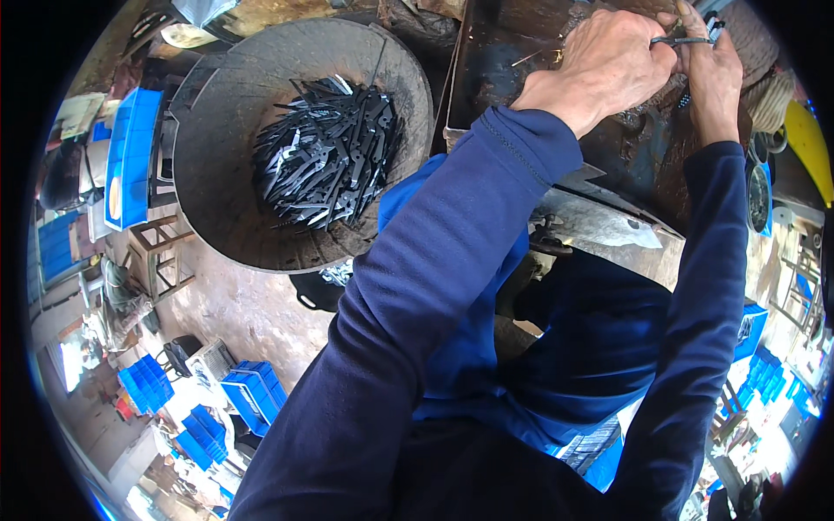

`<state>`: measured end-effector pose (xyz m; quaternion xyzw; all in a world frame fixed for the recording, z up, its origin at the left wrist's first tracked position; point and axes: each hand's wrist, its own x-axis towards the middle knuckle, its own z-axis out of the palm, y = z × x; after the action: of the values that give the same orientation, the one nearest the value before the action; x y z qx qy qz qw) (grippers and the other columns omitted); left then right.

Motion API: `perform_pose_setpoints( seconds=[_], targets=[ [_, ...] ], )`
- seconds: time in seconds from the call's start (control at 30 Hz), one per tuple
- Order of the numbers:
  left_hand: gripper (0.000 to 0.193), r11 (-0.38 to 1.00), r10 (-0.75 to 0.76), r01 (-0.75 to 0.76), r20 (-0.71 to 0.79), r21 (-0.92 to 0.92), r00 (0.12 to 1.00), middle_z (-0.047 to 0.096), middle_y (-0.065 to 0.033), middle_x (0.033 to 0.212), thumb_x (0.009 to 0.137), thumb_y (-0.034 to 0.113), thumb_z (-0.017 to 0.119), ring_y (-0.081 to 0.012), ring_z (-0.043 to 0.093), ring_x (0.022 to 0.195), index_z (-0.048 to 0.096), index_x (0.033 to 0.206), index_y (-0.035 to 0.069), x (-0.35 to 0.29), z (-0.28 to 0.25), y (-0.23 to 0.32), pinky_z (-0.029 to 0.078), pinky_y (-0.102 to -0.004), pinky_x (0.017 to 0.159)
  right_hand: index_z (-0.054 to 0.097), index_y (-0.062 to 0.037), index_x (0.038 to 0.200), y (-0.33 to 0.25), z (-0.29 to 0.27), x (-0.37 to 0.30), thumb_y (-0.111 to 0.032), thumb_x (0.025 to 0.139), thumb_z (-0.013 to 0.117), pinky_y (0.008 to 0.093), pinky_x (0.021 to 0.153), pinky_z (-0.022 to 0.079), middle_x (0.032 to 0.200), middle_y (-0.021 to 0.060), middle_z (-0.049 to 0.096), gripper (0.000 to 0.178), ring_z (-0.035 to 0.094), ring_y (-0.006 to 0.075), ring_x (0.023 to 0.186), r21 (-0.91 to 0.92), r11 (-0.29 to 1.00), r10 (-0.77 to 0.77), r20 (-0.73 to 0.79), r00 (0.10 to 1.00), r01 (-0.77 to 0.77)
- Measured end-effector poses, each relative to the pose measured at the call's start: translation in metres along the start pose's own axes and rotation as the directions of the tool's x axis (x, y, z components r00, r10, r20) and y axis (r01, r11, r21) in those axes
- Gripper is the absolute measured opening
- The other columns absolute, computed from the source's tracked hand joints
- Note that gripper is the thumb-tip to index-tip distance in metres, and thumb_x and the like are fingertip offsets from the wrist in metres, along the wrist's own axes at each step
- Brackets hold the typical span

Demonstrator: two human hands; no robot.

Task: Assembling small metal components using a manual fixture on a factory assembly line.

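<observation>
Well, the left hand is pinching a slim dark piece in its curled fingers, up over the brown bench. The right hand is meeting it at the other end, thumb raised (whether those fingers are gripping, I can't tell from here). Left of the bench, a wide round basin is holding a heap of black parts, and blue crates are sitting about the floor.
</observation>
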<state>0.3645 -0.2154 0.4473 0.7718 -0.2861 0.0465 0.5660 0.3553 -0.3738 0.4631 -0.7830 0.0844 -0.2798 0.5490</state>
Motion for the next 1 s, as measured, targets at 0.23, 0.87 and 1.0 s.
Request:
perform_pose_setpoints(
  seconds=[0.23,0.87,1.0],
  targets=[
    [0.028,1.000,0.024,-0.024,0.026,0.007,0.999,0.065,-0.0301,0.090,0.089,0.024,0.054,-0.0471,0.063,0.088,0.066,0.091,-0.002,0.001,0.000,0.000,0.051,-0.0528,0.079,0.061,-0.0086,0.096,-0.005,0.005,-0.003,-0.031,0.097,0.063,0.0224,0.055,0.042,0.077,-0.0004,0.063,0.022,0.054,0.0077,0.064,-0.076,0.997,0.004,-0.045,0.999,-0.007],
    [0.029,1.000,0.014,-0.015,0.057,0.025,0.998,0.066,-0.0289,0.089,0.090,0.025,0.054,-0.0464,0.064,0.088,0.066,0.093,-0.001,0.001,0.001,-0.001,0.051,-0.0529,0.079,0.062,-0.0077,0.094,-0.006,0.005,-0.005,-0.033,0.096,0.064,0.0235,0.058,0.043,0.076,0.0003,0.063,0.025,0.054,0.0081,0.066,-0.128,0.991,-0.035,-0.044,0.998,0.029],
    [0.028,0.999,0.008,-0.011,0.061,0.042,0.998,0.066,-0.0288,0.089,0.090,0.025,0.055,-0.0465,0.064,0.087,0.066,0.092,0.000,0.002,0.001,0.000,0.051,-0.0530,0.079,0.062,-0.0073,0.093,-0.001,0.004,0.000,-0.033,0.096,0.064,0.0238,0.057,0.043,0.076,0.0005,0.063,0.025,0.054,0.0082,0.066,-0.114,0.992,-0.056,-0.046,0.997,0.050]
  ],
)
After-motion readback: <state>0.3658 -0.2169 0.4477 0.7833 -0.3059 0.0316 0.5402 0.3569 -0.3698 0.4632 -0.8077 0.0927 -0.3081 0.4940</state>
